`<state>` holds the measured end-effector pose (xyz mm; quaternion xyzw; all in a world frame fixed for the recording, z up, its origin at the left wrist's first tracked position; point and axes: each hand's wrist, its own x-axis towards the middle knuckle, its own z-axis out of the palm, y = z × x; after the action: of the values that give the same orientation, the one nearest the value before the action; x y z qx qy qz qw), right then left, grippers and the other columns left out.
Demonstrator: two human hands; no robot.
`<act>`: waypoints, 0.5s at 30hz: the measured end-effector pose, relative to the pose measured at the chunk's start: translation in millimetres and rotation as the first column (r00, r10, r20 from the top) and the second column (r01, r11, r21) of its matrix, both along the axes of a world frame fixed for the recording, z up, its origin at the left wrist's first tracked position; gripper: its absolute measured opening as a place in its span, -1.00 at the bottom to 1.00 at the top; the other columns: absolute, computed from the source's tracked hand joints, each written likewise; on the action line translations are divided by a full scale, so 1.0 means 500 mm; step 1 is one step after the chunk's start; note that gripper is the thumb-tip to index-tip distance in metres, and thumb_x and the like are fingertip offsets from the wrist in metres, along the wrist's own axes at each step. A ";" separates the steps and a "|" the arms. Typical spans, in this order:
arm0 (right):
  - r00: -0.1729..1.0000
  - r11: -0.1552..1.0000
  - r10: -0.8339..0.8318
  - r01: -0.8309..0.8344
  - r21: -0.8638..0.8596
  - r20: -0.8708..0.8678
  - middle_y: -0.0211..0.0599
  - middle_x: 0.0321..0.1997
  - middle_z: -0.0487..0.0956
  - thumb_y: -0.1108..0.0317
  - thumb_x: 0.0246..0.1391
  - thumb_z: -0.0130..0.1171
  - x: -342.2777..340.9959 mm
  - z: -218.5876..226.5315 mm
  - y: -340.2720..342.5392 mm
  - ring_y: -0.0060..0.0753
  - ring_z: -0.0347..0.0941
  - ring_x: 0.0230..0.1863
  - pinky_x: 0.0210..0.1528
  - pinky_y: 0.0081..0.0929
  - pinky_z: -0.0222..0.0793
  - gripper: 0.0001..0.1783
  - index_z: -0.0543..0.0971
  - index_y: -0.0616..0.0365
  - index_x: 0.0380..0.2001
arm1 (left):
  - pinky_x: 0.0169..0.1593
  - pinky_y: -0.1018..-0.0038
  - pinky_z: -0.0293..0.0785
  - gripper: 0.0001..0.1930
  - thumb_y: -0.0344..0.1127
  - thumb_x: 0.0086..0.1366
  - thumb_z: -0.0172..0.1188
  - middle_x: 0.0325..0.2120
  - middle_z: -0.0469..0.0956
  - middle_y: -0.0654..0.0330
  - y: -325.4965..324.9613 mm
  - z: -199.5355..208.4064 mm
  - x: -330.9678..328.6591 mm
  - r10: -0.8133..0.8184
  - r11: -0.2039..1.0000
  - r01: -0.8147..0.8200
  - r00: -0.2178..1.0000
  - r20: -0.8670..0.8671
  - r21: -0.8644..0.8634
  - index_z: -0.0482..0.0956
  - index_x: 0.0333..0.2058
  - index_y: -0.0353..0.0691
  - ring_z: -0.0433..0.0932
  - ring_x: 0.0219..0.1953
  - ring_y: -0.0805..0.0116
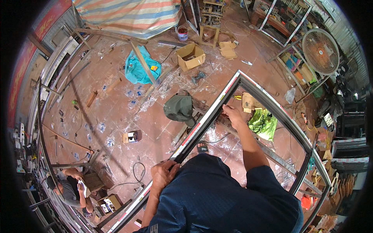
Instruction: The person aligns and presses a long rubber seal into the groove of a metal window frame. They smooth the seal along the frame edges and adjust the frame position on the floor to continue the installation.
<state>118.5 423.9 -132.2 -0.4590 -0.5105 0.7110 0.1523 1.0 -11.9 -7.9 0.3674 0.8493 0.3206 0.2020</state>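
Your left hand is closed over the near left rail of the large black-and-white frame, fingers curled across it. The frame slants before you, its far corner pointing away and its right side running back toward the near right. Your right hand reaches across the opening, fingertips at the inner black edge near that corner; you cannot tell whether they grip or only touch it. Through the opening lies a yellow-green cloth, right of your hand. Farther off stand an open cardboard box and, far right, a round fan. A co-worker sits near left.
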 end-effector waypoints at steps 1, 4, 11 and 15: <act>1.000 1.000 -0.015 0.015 0.007 -0.007 -0.39 -0.15 0.70 0.21 0.44 0.34 0.001 -0.004 0.001 -0.47 0.58 -0.17 -0.05 -0.44 0.51 -0.70 0.73 0.16 0.06 | -0.21 0.16 0.68 -0.82 -0.16 0.34 0.51 -0.40 0.78 0.01 -0.001 -0.003 0.002 0.013 1.000 -0.013 1.000 0.010 0.023 0.85 -0.25 -0.13 0.79 -0.35 -0.02; 0.998 0.995 -0.032 0.027 0.091 0.055 -0.40 -0.15 0.69 0.20 0.45 0.33 -0.013 -0.018 0.003 -0.48 0.58 -0.15 -0.03 -0.43 0.51 -0.66 0.70 0.19 0.11 | -0.20 0.18 0.69 -0.83 -0.19 0.35 0.50 -0.39 0.78 0.00 0.000 -0.010 0.007 0.078 0.995 -0.081 0.996 0.053 0.061 0.86 -0.22 -0.14 0.79 -0.34 -0.02; 0.998 0.995 0.065 -0.063 0.077 -0.019 -0.41 -0.18 0.69 0.26 0.42 0.34 0.009 -0.037 0.008 -0.48 0.55 -0.19 0.02 -0.47 0.48 -0.73 0.73 0.22 0.00 | -0.24 0.18 0.66 -0.84 -0.22 0.35 0.49 -0.40 0.79 0.00 0.000 -0.027 0.032 0.245 0.965 -0.249 0.968 0.050 0.084 0.84 -0.22 -0.16 0.78 -0.37 -0.01; 0.990 0.986 0.135 -0.139 0.087 0.049 -0.42 -0.18 0.70 0.28 0.39 0.37 0.013 -0.010 0.005 -0.47 0.55 -0.18 0.04 -0.49 0.45 -0.76 0.75 0.22 -0.04 | -0.30 0.16 0.63 -0.85 -0.20 0.31 0.50 -0.45 0.76 0.02 -0.005 -0.020 0.037 0.068 0.997 -0.061 0.988 -0.140 0.054 0.80 -0.29 -0.12 0.76 -0.41 -0.01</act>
<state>125.0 426.6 -137.2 -0.4306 -0.5755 0.6860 0.1128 19.8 -14.6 -18.0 0.3663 0.8649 0.3209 0.1217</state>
